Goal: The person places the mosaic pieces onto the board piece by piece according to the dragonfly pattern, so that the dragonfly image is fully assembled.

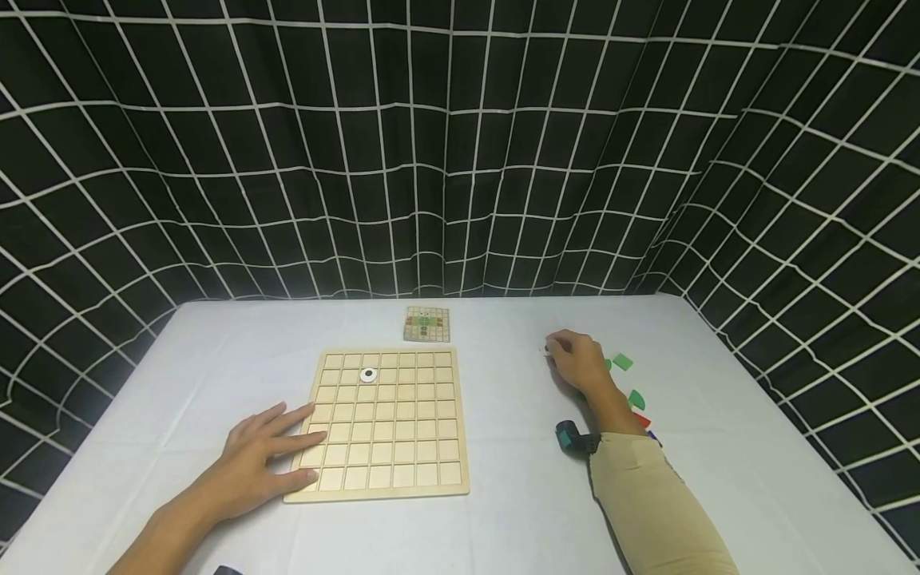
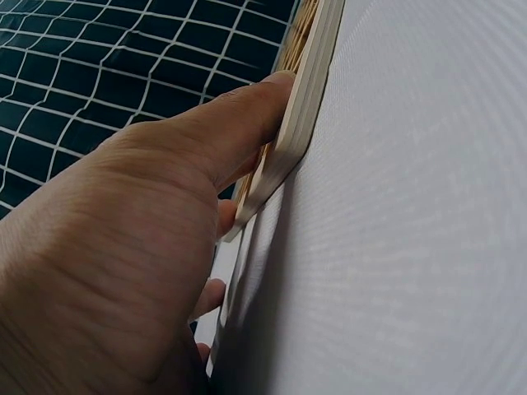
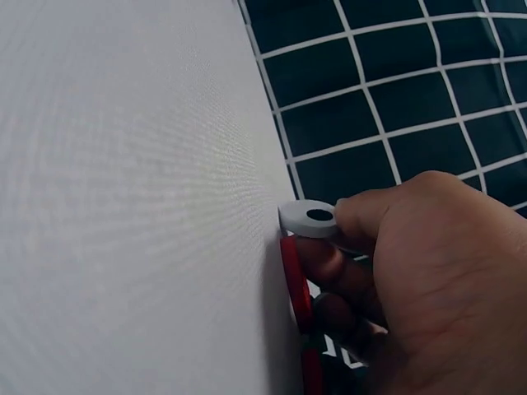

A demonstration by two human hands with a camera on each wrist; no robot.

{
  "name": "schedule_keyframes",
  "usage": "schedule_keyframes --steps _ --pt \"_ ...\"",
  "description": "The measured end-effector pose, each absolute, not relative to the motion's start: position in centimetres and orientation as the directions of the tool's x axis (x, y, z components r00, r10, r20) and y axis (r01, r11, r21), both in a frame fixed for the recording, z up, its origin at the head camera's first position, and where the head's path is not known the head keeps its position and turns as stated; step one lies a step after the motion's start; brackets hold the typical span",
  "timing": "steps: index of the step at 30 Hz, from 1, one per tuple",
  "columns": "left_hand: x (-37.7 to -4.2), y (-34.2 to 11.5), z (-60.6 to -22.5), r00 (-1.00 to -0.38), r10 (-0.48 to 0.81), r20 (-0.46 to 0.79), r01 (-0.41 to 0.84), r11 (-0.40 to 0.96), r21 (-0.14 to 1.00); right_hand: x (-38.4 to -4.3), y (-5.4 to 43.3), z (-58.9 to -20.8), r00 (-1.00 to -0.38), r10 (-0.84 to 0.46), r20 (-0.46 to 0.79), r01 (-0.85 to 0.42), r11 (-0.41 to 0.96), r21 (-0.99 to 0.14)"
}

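Observation:
My left hand [image 1: 247, 465] lies with its fingers spread over the left side of a square wooden grid board [image 1: 384, 431]. In the left wrist view its thumb [image 2: 255, 103] touches the board's edge. One white disc with a black dot [image 1: 369, 375] sits in a cell near the board's top. To the right of the board, my right hand [image 1: 580, 366] pinches another white disc with a black dot [image 3: 298, 217] between thumb and fingers. That disc is tilted up, its rim at the white tabletop. A red piece [image 3: 296, 284] is close under the fingers.
A small printed pattern card [image 1: 427, 324] lies behind the board. Around the right forearm are green pieces [image 1: 623, 362], a red piece [image 1: 642, 420] and a blue one [image 1: 652, 436], partly hidden by the arm. A black curtain with white grid lines [image 1: 446, 144] surrounds the table.

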State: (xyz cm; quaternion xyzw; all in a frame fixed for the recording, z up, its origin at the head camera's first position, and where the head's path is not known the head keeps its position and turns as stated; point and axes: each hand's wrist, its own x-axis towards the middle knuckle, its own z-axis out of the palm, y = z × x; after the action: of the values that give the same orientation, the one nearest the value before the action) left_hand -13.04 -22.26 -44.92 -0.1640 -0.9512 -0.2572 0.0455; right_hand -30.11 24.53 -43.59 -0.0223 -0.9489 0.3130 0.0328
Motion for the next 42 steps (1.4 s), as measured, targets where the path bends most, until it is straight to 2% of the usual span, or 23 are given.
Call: schedule_keyframes --steps 8,15,28,35,42 --pt "-13.0 -22.3 -45.0 -0.944 0.285 0.166 0.330 0.817 0.473 -30.0 24.4 -43.5 -0.997 0.056 0.056 0.012 0.803 -0.595" --pt "-13.1 -22.3 -45.0 -0.947 0.282 0.157 0.323 0.823 0.468 -29.9 24.5 -43.6 -0.995 -0.050 0.090 -0.089 0.858 -0.506" --pt "-13.2 -22.4 -45.1 -0.945 0.286 0.160 0.328 0.825 0.460 -29.7 24.3 -43.5 -0.998 -0.008 0.058 -0.035 0.872 -0.488" --pt "-12.9 -22.5 -45.1 -0.941 0.292 0.170 0.337 0.823 0.457 -29.5 24.0 -43.2 -0.991 -0.037 0.129 -0.099 0.851 -0.515" --pt "-13.1 -22.3 -45.0 -0.939 0.295 0.176 0.343 0.815 0.466 -28.6 23.9 -40.8 -0.979 -0.072 0.190 -0.168 0.810 -0.561"
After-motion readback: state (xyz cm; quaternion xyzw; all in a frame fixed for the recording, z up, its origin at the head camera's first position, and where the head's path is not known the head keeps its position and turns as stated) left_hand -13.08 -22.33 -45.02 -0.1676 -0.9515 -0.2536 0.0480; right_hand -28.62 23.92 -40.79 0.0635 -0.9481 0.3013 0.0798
